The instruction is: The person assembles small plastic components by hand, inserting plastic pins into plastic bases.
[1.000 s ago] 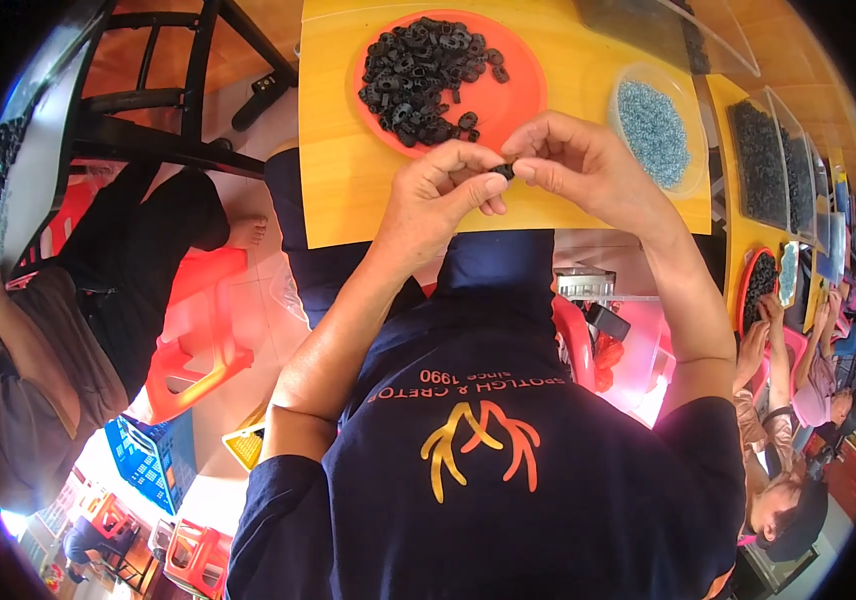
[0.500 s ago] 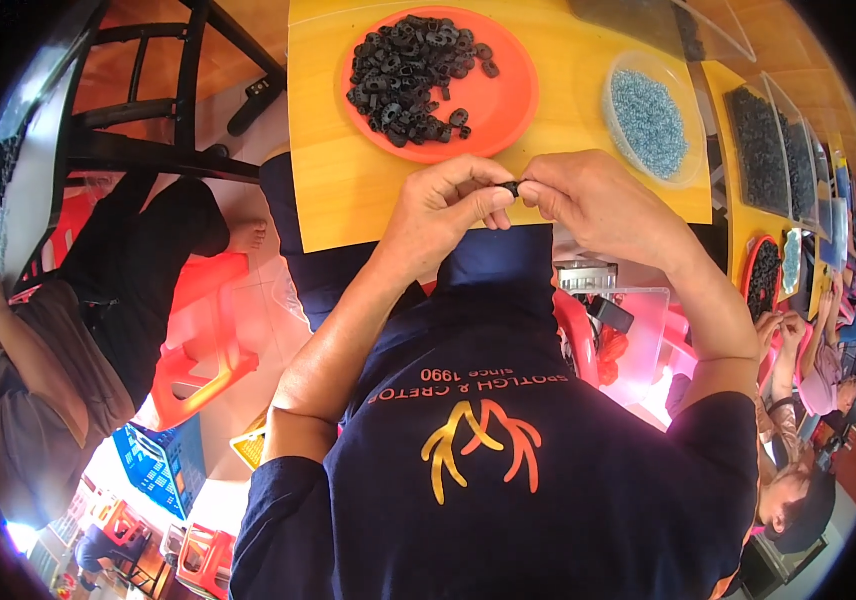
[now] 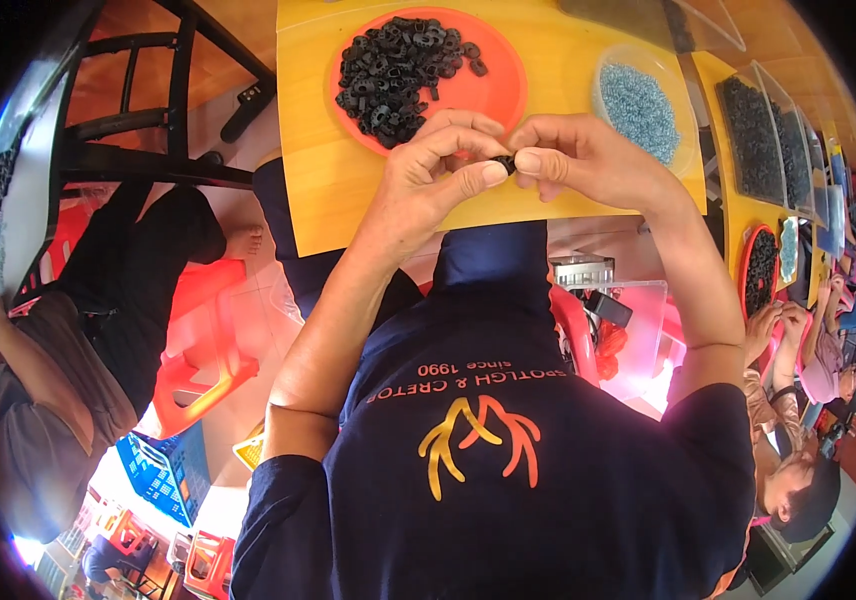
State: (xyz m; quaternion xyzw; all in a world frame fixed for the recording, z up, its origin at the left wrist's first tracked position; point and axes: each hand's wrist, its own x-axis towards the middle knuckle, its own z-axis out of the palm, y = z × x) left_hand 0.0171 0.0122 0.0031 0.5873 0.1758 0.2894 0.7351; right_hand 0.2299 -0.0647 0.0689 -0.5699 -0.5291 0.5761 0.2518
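A small black part (image 3: 509, 163) sits between the fingertips of my two hands, above the table's near edge; its exact shape is mostly covered. My left hand (image 3: 436, 178) pinches it from the left with thumb and index finger. From the right, the thumb and fingers of my right hand (image 3: 598, 166) close on the same part. Just beyond my left hand lies a red-orange plate (image 3: 483, 95) with a heap of small black plastic pieces (image 3: 388, 75), some ring-shaped. Beyond my right hand stands a clear round tub of small pale-blue bead-like pieces (image 3: 638, 105).
Both containers stand on a yellow tabletop (image 3: 338, 205). Clear bins of dark parts (image 3: 748, 140) are at the right. A seated person (image 3: 48, 400) is at the left near a red stool (image 3: 203, 350) and a black metal frame (image 3: 173, 90). More people sit along the right.
My right hand has turned, its thumb now facing me on the black part. Both hands have shifted slightly up and left, still together. The whole view has moved a little.
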